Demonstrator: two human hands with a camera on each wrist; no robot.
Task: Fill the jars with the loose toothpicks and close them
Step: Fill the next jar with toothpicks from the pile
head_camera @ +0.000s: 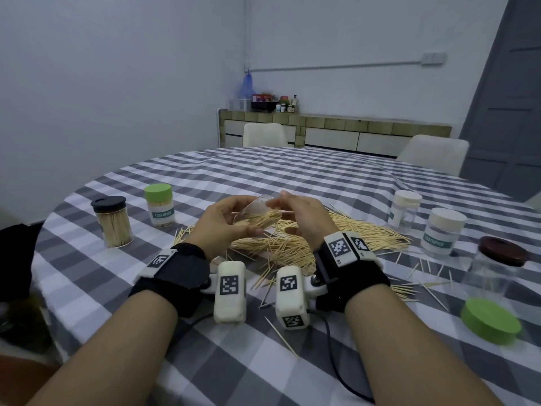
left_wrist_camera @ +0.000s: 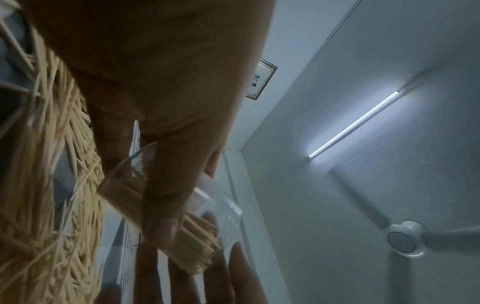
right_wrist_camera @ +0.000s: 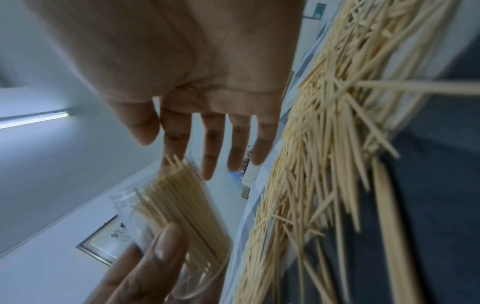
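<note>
Hands first: the left hand (head_camera: 227, 219) is curled round a clear plastic jar (head_camera: 257, 213), thumb on the near side, fingers behind, and holds it tilted on its side above the bench (head_camera: 292, 177), its open mouth facing the right hand (head_camera: 301, 219). Inside the jar lies a bundle of toothpicks (head_camera: 265, 218), filling only part of it. The right hand is spread, fingers straight and a little apart, palm turned to the jar's mouth; its fingertips (right_wrist_camera: 207, 172) stand just off the tips of the bundle, and I cannot tell whether they touch. It holds nothing.

Directly under both hands sprawls the big pile of loose toothpicks (head_camera: 316, 244) on the grey-and-white checked cloth, with strays scattered toward the near edge and off to the right.

To the left stand two closed jars, both packed with toothpicks: a black-lidded jar (head_camera: 112, 222) nearer the edge and a green-lidded jar (head_camera: 159, 205) with a label beside it. To the right are two clear jars with cream lids, one farther back (head_camera: 405, 210) and one nearer (head_camera: 443, 231), then a brown-lidded jar (head_camera: 494, 268) at the bench's right edge. A loose green lid (head_camera: 490, 320) lies flat on the cloth in front of that one.

Beyond the bench, two pale chairs (head_camera: 265, 134) face a low sideboard (head_camera: 336, 127) along the wall
</note>
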